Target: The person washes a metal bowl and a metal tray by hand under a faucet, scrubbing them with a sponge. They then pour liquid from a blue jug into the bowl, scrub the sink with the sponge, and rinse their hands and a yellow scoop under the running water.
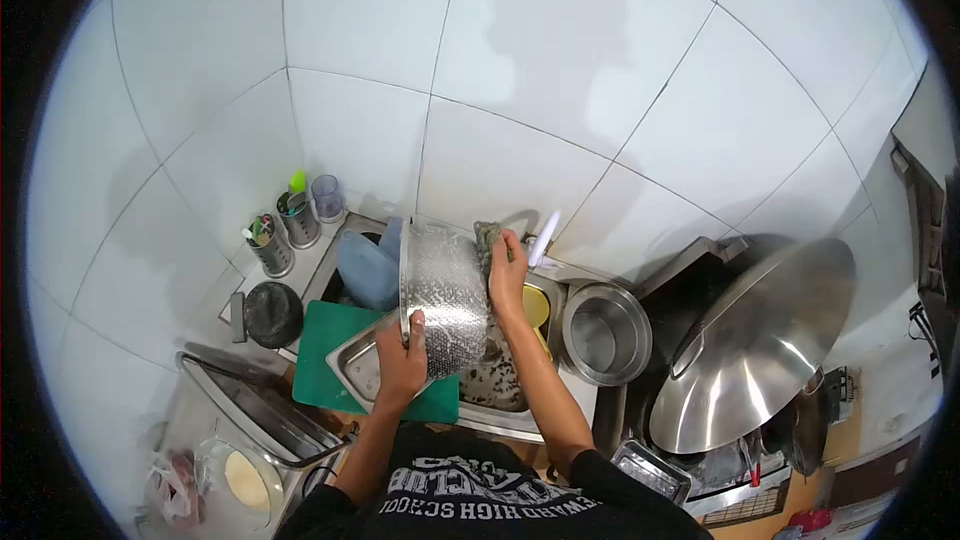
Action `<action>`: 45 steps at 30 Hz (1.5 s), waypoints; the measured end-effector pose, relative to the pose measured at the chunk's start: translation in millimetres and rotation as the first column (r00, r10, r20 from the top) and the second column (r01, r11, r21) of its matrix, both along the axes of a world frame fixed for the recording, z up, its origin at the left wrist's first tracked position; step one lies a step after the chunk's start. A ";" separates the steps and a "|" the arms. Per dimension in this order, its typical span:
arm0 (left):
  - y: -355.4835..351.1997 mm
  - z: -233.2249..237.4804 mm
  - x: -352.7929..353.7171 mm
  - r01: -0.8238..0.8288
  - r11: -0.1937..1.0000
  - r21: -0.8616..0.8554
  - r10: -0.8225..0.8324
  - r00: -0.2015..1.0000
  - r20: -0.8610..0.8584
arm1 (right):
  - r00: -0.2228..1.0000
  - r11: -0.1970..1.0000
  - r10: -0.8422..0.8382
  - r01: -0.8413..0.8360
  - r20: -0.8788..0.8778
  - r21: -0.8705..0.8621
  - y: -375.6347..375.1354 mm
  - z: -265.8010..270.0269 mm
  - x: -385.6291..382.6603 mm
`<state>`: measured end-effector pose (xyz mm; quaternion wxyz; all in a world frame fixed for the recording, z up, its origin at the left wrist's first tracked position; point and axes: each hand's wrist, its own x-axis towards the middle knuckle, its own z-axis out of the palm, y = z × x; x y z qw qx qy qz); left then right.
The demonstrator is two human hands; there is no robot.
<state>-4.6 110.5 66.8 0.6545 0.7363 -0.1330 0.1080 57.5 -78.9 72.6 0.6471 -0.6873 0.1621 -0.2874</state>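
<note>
A metal pot [445,290] is tilted on its side over the sink, its outer wall speckled with suds. My left hand [402,360] grips it low on the left, by the rim, with the thumb on the outer wall. My right hand [508,280] is closed on a grey-green scouring pad [487,238] and presses it to the pot's right side, at the base. Below the pot, foamy water covers the sink basin [497,387]. Part of a yellow round item [536,307] shows in the basin behind my right forearm.
A green cutting board [325,340] and a steel tray [358,365] lie left of the pot, beside a blue plastic container [367,272]. Right of the sink stand an empty steel pot [606,334] and a large metal lid [755,350]. A faucet [545,238] rises behind.
</note>
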 end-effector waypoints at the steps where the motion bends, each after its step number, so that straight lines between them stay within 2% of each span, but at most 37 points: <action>1: -3.5 2.2 -1.4 0.027 1.000 0.013 -0.027 0.999 -0.038 | 0.998 0.998 0.056 -0.056 0.021 0.001 -0.4 13.8 -4.3; 2: -6.0 4.8 -1.3 0.005 1.000 0.010 -0.005 0.999 -0.037 | 0.997 0.979 0.014 0.001 0.075 -0.204 7.3 19.0 -7.8; 3: -6.7 5.4 0.3 0.014 1.000 0.014 -0.013 0.999 -0.029 | 0.991 0.897 0.096 -0.047 0.090 -0.440 13.1 32.0 -17.9; 4: -5.6 4.6 2.9 0.020 0.997 0.078 -0.020 1.000 0.002 | 0.981 0.759 0.176 -0.080 0.085 -0.647 22.2 45.5 -29.3; 6: -4.6 -7.4 11.2 0.034 0.981 0.193 -0.057 0.992 0.114 | 0.956 0.658 0.292 -0.196 0.007 -0.727 51.9 54.6 -55.6; 7: -5.3 -6.3 10.2 0.024 0.980 0.196 -0.051 0.990 0.132 | 0.950 0.585 0.295 -0.095 0.102 -0.806 65.4 61.3 -69.5; 8: -9.8 -2.5 8.9 0.017 0.999 0.039 -0.024 0.984 0.175 | 0.931 0.507 0.305 0.020 0.201 -0.862 75.1 63.9 -77.1; 9: -11.9 1.4 12.3 0.018 0.992 -0.121 0.010 0.975 0.222 | 0.920 0.509 0.316 0.043 0.232 -0.860 73.7 58.6 -73.6; 10: -8.9 0.8 13.0 0.008 0.993 -0.117 0.021 0.969 0.248 | 0.903 0.559 0.331 0.046 0.273 -0.828 65.0 49.3 -69.5; 12: -1.7 -4.4 6.1 0.035 0.978 0.206 -0.081 0.972 0.221 | 0.903 0.623 0.298 0.062 0.309 -0.779 44.1 38.4 -52.8; 13: 0.9 0.3 2.1 0.042 0.976 0.214 -0.093 0.967 0.237 | 0.901 0.628 0.285 0.082 0.327 -0.774 34.1 41.0 -39.9; 15: 4.6 13.3 -8.7 0.182 0.935 0.305 -0.241 0.956 0.167 | 0.983 0.841 0.100 0.000 0.156 -0.540 12.9 54.5 -17.4; 16: 2.6 14.6 -11.7 0.190 0.930 0.314 -0.254 0.951 0.176 | 0.995 0.876 0.098 -0.071 0.031 -0.477 7.4 62.4 -13.5; 17: 0.3 15.6 -14.1 0.154 0.942 0.299 -0.216 0.958 0.188 | 0.995 0.879 0.090 -0.060 0.042 -0.473 11.2 64.1 -17.3; 19: -1.9 15.4 -10.4 0.115 0.952 0.284 -0.182 0.958 0.223 | 0.990 0.669 0.132 -0.057 0.043 -0.741 22.3 61.6 -33.5; 20: -1.1 14.1 -5.2 0.129 0.959 0.251 -0.171 0.973 0.153 | 0.971 0.640 0.237 -0.166 -0.013 -0.750 27.6 52.3 -45.6; 21: 1.9 9.8 -1.8 0.146 0.965 0.219 -0.165 0.983 0.075 | 0.949 0.555 0.314 -0.160 0.027 -0.816 39.0 45.9 -62.0; 22: 4.2 -3.1 6.1 0.111 0.982 0.155 -0.136 0.977 0.164 | 0.919 0.467 0.389 -0.143 0.058 -0.872 46.9 42.7 -72.4; 23: 10.1 -13.3 8.2 0.125 0.978 0.169 -0.154 0.973 0.171 | 0.925 0.481 0.373 -0.128 0.071 -0.868 44.1 39.6 -73.5; 25: 17.2 -4.7 9.6 0.124 0.958 0.260 -0.171 0.971 0.165 | 0.766 0.566 0.587 -0.157 0.262 -0.809 31.0 27.5 -75.6; 27: 17.0 14.8 0.1 0.184 0.931 0.314 -0.235 0.963 0.131 | 0.821 0.562 0.508 -0.088 0.260 -0.822 10.7 20.0 -58.2; 28: 15.8 20.4 -2.9 0.198 0.901 0.385 -0.252 0.963 0.093 | 0.928 0.773 0.322 -0.143 0.188 -0.618 4.0 28.9 -45.2; 29: 12.5 24.0 -3.4 0.211 0.865 0.454 -0.266 0.962 0.060 | 0.986 0.925 0.153 -0.122 0.060 -0.359 1.2 34.9 -37.4; 30: 8.4 22.6 -3.3 0.225 0.853 0.471 -0.288 0.955 0.064 | 0.989 0.934 0.130 -0.098 0.071 -0.344 5.8 38.5 -37.1; 32: 0.7 10.0 1.9 0.135 0.862 0.489 -0.242 0.957 0.162 | 0.998 0.870 0.052 -0.068 -0.047 -0.487 18.0 48.7 -36.0; 33: -4.6 2.5 9.2 0.139 0.858 0.495 -0.250 0.954 0.166 | 0.987 0.778 0.085 0.019 0.135 -0.628 32.8 33.7 -41.6; 34: -8.6 -8.1 16.0 0.140 0.963 0.229 -0.184 0.965 0.186 | 0.966 0.730 0.158 0.026 0.205 -0.683 46.3 28.2 -55.4; 35: -9.7 -19.2 20.1 0.127 0.990 -0.054 -0.116 0.977 0.181 | 0.936 0.679 0.234 0.036 0.263 -0.733 57.4 24.1 -69.4; 36: 3.7 -35.4 21.1 0.211 0.966 -0.148 -0.213 0.977 -0.001 | 0.939 0.684 0.228 0.035 0.259 -0.729 57.9 9.9 -78.8; 37: -0.3 -31.6 17.9 0.214 0.967 -0.139 -0.217 0.976 -0.010 | 0.905 0.661 0.296 0.038 0.307 -0.749 54.2 -6.7 -89.2; 38: -6.8 -25.9 13.6 0.160 0.961 -0.227 -0.170 0.985 -0.028 | 0.862 0.641 0.365 0.041 0.351 -0.767 51.8 -21.6 -95.0; 39: -9.0 -19.5 8.2 0.097 0.944 -0.315 -0.118 0.992 -0.050 | 0.885 0.681 0.323 0.030 0.337 -0.731 46.3 -25.1 -93.7; 40: 1.2 -12.2 1.6 0.087 0.995 0.050 -0.088 0.996 0.000 | 0.906 0.721 0.283 0.016 0.316 -0.693 39.2 -19.2 -90.1; 41: 4.6 -12.6 -0.3 0.080 0.995 0.065 -0.079 0.997 -0.021 | 0.953 0.809 0.169 0.013 0.253 -0.588 34.9 -12.1 -79.5; 42: 4.4 -14.7 -0.2 0.159 0.970 0.184 -0.165 0.986 0.020 | 0.985 0.881 0.062 0.022 0.160 -0.473 29.1 1.9 -64.3; 43: 3.0 -16.4 -2.0 0.230 0.926 0.299 -0.254 0.966 0.044 | 0.997 0.900 0.041 -0.006 0.071 -0.436 18.2 16.5 -48.9; 45: -5.0 -11.1 -4.0 0.177 0.946 0.273 -0.199 0.978 0.055 | 0.995 0.846 0.057 -0.007 0.078 -0.534 13.9 33.9 -34.7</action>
